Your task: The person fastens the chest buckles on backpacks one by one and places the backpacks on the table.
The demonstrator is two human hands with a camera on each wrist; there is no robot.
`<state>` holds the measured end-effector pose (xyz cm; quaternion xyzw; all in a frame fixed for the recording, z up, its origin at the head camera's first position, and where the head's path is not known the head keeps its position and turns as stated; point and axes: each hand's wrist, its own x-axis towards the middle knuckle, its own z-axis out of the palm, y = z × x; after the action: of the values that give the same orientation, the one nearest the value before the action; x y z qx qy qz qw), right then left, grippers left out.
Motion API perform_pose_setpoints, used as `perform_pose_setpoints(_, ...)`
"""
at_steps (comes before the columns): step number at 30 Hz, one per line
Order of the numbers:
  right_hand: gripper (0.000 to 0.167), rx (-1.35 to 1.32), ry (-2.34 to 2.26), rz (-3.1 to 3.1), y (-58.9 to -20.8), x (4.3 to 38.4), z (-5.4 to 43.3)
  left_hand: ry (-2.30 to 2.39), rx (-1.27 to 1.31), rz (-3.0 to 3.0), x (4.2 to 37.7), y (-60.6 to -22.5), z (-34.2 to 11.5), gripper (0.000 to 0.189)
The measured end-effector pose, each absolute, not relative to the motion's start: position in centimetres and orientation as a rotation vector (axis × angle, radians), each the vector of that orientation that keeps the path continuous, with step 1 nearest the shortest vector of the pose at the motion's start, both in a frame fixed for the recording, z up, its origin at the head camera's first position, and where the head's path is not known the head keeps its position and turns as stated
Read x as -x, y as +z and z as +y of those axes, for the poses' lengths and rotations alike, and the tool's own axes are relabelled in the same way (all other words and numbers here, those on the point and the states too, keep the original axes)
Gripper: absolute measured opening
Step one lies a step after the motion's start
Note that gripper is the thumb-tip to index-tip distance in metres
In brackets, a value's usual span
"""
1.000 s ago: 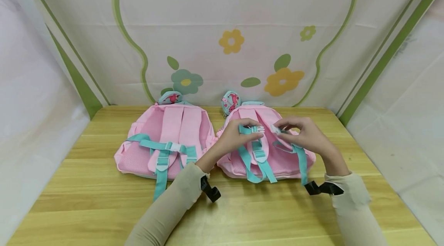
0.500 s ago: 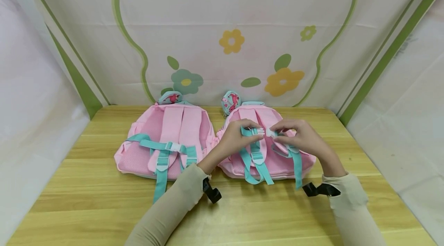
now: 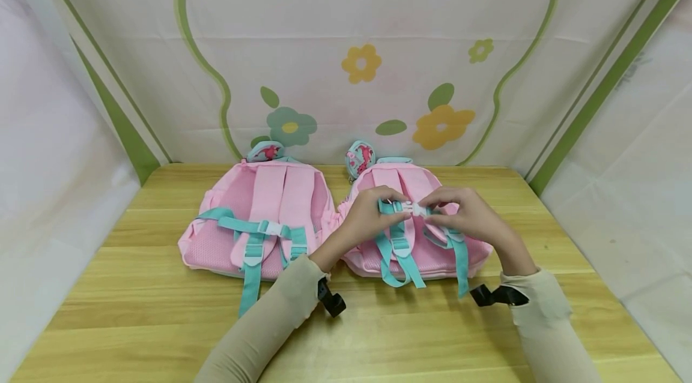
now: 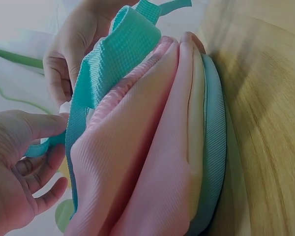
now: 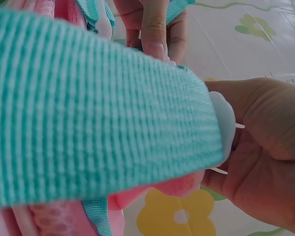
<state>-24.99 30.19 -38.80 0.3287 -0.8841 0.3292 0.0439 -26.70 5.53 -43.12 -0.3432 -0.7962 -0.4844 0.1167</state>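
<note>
A pink backpack (image 3: 440, 257) lies on its front with its straps up, and both hands work over it. Thumb and fingers of my left hand (image 3: 373, 212) pinch the white pronged half of a side-release buckle (image 3: 406, 206) on a teal strap (image 3: 385, 251). My right hand (image 3: 467, 212) pinches the white socket half (image 3: 418, 209) from the other side. The two halves meet end to end, prongs at the socket's mouth, part of the prongs still showing. In the right wrist view a broad teal strap (image 5: 98, 108) hides much of the buckle.
A second pink backpack (image 3: 216, 245) lies close on the left, its white chest buckle (image 3: 273, 229) fastened. Small round pouches (image 3: 359, 158) hang at the tops of both bags. The wooden table (image 3: 411, 335) meets a flowered cloth backdrop (image 3: 324, 41).
The two buckle halves, apart a second ago, have come together. My right hand has moved left and slightly down with the socket half, while my left hand has shifted only slightly.
</note>
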Motion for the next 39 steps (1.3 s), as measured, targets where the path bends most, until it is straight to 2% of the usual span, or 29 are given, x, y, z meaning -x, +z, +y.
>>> perform_pose_setpoints(39,0.023,-1.046,0.982,-2.726,-39.63,25.29,29.83,-1.359,1.054,-2.517,26.45,-42.87,5.56,0.027)
